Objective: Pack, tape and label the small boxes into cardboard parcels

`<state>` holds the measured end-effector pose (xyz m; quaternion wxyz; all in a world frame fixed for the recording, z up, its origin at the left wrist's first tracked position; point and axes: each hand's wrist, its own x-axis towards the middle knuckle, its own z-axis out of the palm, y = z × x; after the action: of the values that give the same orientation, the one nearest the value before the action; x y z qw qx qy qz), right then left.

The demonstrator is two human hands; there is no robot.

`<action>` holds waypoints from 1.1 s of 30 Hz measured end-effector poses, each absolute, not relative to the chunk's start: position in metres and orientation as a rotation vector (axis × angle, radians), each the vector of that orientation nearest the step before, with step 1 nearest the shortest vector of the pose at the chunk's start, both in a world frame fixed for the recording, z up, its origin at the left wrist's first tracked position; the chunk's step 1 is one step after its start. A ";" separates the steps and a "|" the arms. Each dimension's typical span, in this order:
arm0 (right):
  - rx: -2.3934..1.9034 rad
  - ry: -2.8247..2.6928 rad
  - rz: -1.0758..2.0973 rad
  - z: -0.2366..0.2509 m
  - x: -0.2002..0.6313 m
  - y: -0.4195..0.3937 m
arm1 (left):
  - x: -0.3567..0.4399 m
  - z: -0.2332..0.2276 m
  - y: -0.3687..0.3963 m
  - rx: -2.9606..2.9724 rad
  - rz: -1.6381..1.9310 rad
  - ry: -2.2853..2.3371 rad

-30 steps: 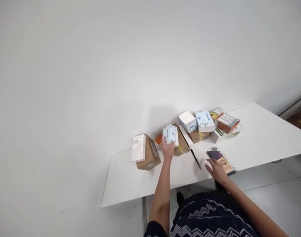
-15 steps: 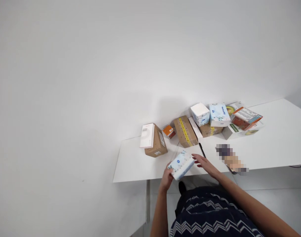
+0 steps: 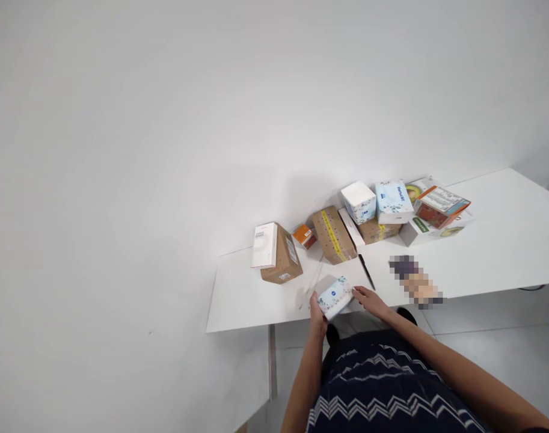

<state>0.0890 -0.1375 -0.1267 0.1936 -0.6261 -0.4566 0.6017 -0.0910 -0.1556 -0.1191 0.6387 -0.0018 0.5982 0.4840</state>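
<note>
the tissue pack [image 3: 335, 296] looks like soft, slightly glossy printed plastic wrap, though it is too small to be sure. the table [image 3: 495, 240] top is smooth, matt white. the taped box [image 3: 332, 234] and the box beside the white carton [image 3: 281, 261] are matt brown cardboard; the yellow tape has a faint sheen.

One head-worn camera looks forward and down from above, standing back from the white table [image 3: 504, 240] against the far wall.
</note>
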 end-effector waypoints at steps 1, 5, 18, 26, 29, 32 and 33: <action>-1.746 -1.235 1.719 -0.124 0.089 -0.137 | -0.090 -0.117 -0.156 -0.034 1.116 1.352; -1.714 -1.070 1.776 -0.115 0.093 -0.132 | -0.092 -0.105 -0.157 0.007 1.158 1.432; -1.806 -1.361 1.419 -0.144 0.095 -0.121 | -0.094 -0.105 -0.157 0.904 0.996 1.722; -1.644 -1.143 1.520 -0.126 0.098 -0.120 | -0.081 -0.111 -0.157 0.629 1.025 1.564; -1.607 -1.047 1.627 -0.117 0.096 -0.121 | -0.081 -0.104 -0.155 0.666 1.017 1.557; -1.498 -0.890 1.802 -0.113 0.091 -0.125 | -0.086 -0.092 -0.155 0.823 0.982 1.695; -1.453 -0.824 1.871 -0.113 0.089 -0.126 | -0.087 -0.087 -0.154 0.912 0.969 1.749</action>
<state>0.0887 -0.1257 -0.1130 0.3116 -0.5504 -0.3122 0.7089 -0.0872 -0.1544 -0.0872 0.4547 0.3696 0.7089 0.3926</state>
